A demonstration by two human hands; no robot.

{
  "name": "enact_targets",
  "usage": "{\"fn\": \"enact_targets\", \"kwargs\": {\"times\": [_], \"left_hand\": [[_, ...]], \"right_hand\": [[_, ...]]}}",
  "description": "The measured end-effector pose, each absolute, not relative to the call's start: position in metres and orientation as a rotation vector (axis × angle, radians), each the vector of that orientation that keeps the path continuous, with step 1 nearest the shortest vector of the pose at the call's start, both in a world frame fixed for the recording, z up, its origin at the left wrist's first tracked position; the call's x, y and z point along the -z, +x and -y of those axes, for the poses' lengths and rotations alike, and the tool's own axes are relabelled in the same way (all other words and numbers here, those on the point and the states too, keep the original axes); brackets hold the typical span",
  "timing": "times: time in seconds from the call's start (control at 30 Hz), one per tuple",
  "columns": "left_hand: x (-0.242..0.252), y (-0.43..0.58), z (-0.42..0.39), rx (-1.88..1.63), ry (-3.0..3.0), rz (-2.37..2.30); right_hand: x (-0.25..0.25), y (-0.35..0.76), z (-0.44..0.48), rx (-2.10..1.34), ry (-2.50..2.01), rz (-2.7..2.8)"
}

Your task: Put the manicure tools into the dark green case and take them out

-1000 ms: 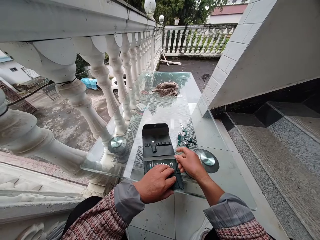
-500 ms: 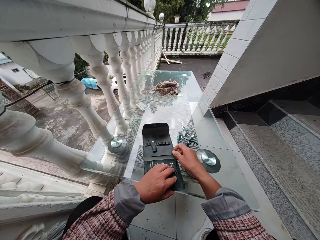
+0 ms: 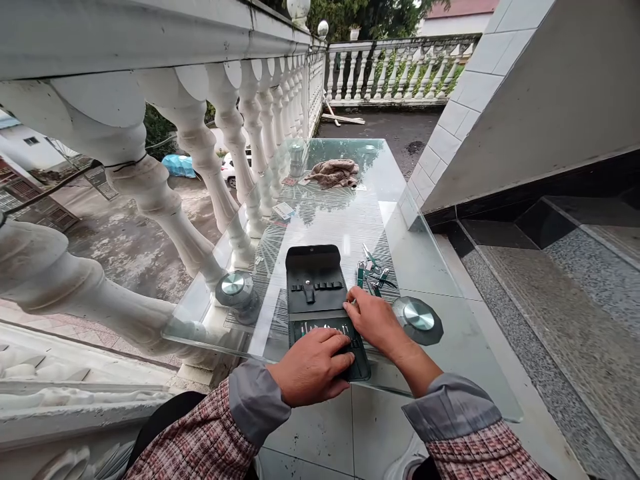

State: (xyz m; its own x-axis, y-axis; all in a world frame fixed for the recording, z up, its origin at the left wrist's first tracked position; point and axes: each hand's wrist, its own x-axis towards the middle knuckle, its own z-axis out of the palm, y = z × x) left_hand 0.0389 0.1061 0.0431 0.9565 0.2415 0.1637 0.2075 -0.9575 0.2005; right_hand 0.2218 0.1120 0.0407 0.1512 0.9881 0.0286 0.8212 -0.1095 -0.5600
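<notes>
A black manicure case (image 3: pixel 317 268) lies unfolded on the glass table (image 3: pixel 430 267). Its upper flap has a row of vacant loops and a small snap tab. Slim metal tools (image 3: pixel 320 327) show in the lower half, partly covered by my left hand (image 3: pixel 317 367), which lies over it with fingers stretched out. My right hand (image 3: pixel 375 320) is at the case's right edge near the fold, thumb and fingertips pinched together; whatever is between them is hidden. Just beyond it, a small heap of green-and-silver clippers and scissors (image 3: pixel 373 270) rests on the glass.
A crumpled brown cloth (image 3: pixel 333 173) lies at the table's far end, with a small printed card (image 3: pixel 283 211) nearer on the left. Round metal-topped supports (image 3: pixel 418 315) show under the glass. A white balustrade (image 3: pixel 225 133) runs along the left; stone steps (image 3: pixel 550 300) rise on the right.
My right hand has shifted very slightly at the case's edge, its fingertips closer to the fold. My left hand and the tools look the same; the view has moved a touch.
</notes>
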Motion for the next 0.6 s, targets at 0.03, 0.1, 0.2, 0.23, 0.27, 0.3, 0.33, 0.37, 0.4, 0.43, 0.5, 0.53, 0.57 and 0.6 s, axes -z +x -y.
{"fn": "enact_targets", "kwargs": {"times": [0.03,0.1,0.2,0.23,0.27,0.3,0.33,0.37,0.4,0.43,0.5,0.53,0.57,0.6], "left_hand": [[-0.044,0.039,-0.106,-0.271,2.924,-0.336],[-0.045,0.039,-0.106,-0.248,2.917,-0.331],[-0.046,0.039,-0.107,-0.23,2.912,-0.323],[-0.045,0.039,-0.107,-0.234,2.912,-0.319],[-0.045,0.039,-0.107,-0.242,2.913,-0.316],[-0.044,0.039,-0.107,-0.252,2.914,-0.313],[-0.043,0.038,-0.107,-0.263,2.914,-0.308],[-0.042,0.038,-0.107,-0.275,2.914,-0.301],[-0.042,0.038,-0.107,-0.286,2.915,-0.293],[-0.041,0.037,-0.107,-0.296,2.916,-0.287],[-0.04,0.037,-0.107,-0.317,2.921,-0.276],[-0.039,0.036,-0.107,-0.326,2.923,-0.27],[-0.039,0.036,-0.107,-0.333,2.924,-0.264],[-0.039,0.036,-0.107,-0.336,2.926,-0.254]], "right_hand": [[-0.041,0.22,-0.112,-0.593,-1.901,1.691],[-0.042,0.218,-0.112,-0.822,-1.753,1.579],[-0.04,0.216,-0.114,-1.001,-1.762,1.365],[-0.039,0.217,-0.114,-1.004,-1.799,1.316],[-0.038,0.218,-0.115,-0.989,-1.834,1.281],[-0.037,0.219,-0.115,-0.966,-1.862,1.259],[-0.035,0.221,-0.115,-0.943,-1.88,1.246],[-0.035,0.223,-0.115,-0.928,-1.896,1.234],[-0.034,0.225,-0.115,-0.921,-1.914,1.216],[-0.034,0.226,-0.115,-0.923,-1.931,1.197],[-0.035,0.228,-0.114,-0.951,-1.951,1.161],[-0.035,0.229,-0.114,-0.967,-1.954,1.147],[-0.035,0.229,-0.114,-0.976,-1.954,1.138],[-0.036,0.23,-0.113,-0.98,-1.955,1.135]]}}
